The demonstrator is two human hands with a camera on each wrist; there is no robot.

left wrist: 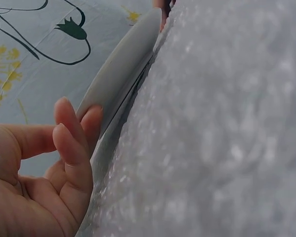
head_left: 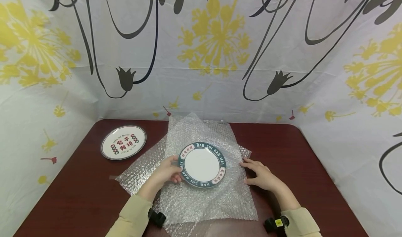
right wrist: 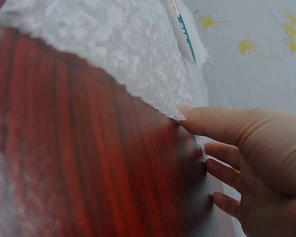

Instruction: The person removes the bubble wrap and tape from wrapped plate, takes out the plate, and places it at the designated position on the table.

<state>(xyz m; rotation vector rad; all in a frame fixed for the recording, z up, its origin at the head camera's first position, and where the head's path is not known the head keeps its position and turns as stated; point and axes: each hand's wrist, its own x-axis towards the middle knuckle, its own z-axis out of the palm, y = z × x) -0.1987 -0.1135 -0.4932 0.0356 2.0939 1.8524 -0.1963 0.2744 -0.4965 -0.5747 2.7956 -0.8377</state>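
Note:
A round plate (head_left: 202, 165) with a white centre and a dark green lettered rim lies over the bubble wrap (head_left: 216, 205). My left hand (head_left: 168, 170) pinches the plate's left rim, thumb on top and fingers under it. In the left wrist view the plate (left wrist: 123, 61) tilts up from the wrap, and the left hand's fingers (left wrist: 73, 158) are at its edge. On the other side my right hand (head_left: 262, 174) touches the right edge of the wrap, thumb and fingers apart. In the right wrist view its fingertips meet the wrap's edge (right wrist: 152, 106) close to the tabletop.
Another plate (head_left: 124, 143), white with red lettering and a dark rim, lies at the back left of the dark red wooden table (head_left: 298, 181). More bubble wrap (head_left: 138, 176) juts out at an angle to the left. Patterned cloth (head_left: 201, 87) hangs round the table's back and sides.

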